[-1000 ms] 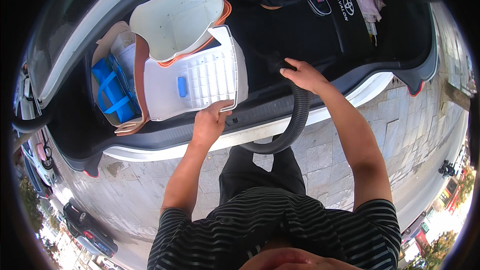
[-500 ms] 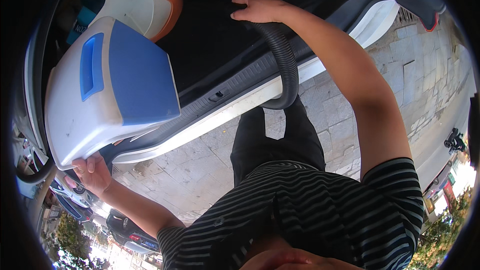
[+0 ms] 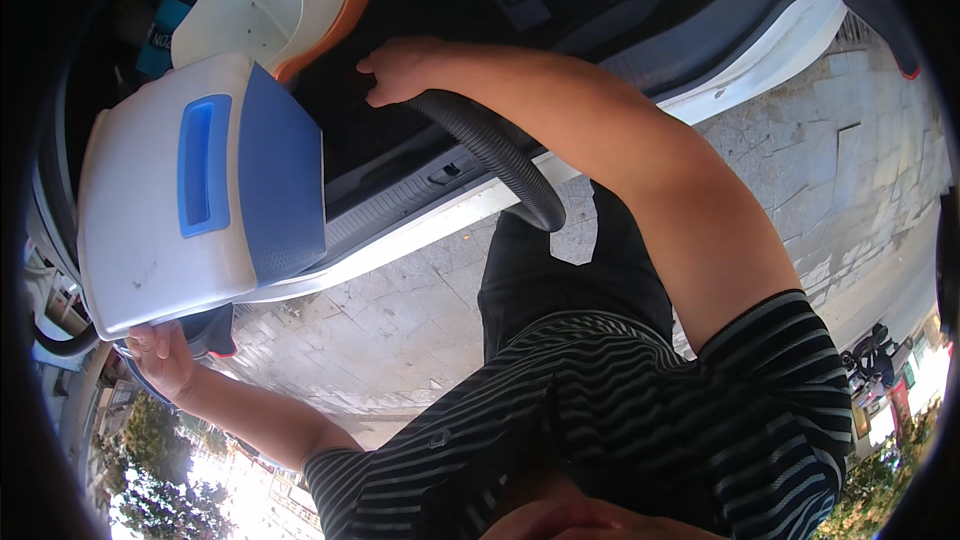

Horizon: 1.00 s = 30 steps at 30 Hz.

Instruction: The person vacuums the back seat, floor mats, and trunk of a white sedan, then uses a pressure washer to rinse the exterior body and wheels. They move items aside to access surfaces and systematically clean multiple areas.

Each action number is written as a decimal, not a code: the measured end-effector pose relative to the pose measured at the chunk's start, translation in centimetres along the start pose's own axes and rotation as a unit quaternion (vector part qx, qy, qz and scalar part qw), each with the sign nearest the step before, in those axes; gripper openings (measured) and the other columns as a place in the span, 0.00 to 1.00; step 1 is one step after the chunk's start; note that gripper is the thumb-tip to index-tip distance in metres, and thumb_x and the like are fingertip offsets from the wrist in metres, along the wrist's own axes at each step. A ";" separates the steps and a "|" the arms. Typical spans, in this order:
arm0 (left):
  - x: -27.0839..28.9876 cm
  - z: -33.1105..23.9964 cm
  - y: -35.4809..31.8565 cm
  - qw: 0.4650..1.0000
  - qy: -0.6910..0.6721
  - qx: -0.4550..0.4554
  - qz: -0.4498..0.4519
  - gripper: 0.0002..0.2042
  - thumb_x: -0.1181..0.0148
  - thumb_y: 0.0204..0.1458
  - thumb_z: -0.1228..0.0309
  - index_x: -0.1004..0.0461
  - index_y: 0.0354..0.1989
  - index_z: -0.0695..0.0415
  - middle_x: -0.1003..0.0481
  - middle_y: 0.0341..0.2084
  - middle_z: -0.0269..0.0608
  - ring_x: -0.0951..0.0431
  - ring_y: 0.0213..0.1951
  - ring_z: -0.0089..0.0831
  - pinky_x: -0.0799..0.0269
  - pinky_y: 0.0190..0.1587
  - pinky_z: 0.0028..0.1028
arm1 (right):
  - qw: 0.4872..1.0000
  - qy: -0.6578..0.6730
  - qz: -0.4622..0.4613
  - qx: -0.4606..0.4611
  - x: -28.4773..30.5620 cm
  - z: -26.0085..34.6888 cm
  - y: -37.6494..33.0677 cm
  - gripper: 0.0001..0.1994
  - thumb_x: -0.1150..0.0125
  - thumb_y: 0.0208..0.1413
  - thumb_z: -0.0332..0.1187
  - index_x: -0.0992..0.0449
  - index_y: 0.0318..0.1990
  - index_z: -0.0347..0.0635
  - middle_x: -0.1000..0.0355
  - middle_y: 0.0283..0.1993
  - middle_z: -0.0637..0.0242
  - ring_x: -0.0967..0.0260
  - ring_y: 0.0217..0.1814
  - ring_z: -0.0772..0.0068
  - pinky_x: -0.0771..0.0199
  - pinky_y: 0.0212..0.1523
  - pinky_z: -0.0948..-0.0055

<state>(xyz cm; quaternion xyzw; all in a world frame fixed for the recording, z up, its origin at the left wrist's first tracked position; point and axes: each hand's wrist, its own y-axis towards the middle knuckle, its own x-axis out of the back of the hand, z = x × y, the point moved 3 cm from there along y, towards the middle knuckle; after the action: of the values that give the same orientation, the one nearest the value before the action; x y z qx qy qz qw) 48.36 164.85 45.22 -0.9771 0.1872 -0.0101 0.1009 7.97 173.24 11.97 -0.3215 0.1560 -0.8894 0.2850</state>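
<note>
My left hand grips the lower edge of a white and blue cooler box, fingers curled at its rim. The box stands tilted over the left part of a car boot, with a blue recessed handle on its white face. My right hand reaches into the dark boot, closed around the end of a black ribbed vacuum hose. From there the hose bends out over the sill towards my legs. Whatever nozzle sits at its end is lost in the dark.
Beyond the box sits a white tub with an orange rim, beside a teal item. A black plastic sill and white bumper edge run between me and the boot. Grey paving lies below.
My right hand has moved left and nearer to me, drawing the hose with it. The cooler box has turned and shifted slightly left, my left hand still on its edge.
</note>
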 end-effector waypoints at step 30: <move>-11.6 0.8 -3.0 0.955 0.271 0.000 -0.121 0.16 0.33 0.67 0.63 0.22 0.51 0.65 0.26 0.28 0.31 0.36 0.25 0.18 0.28 0.43 0.24 | 0.982 -0.101 -0.003 -0.160 10.1 -7.8 -18.1 0.36 0.37 0.60 0.52 0.30 0.75 0.53 0.22 0.63 0.50 0.22 0.64 0.52 0.22 0.64 0.60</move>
<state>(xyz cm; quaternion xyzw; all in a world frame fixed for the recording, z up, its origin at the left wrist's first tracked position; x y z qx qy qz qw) 38.72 172.03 45.27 -0.9529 0.0880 -0.2868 0.0440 -10.92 182.08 19.42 -0.4514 0.2664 -0.8166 0.2416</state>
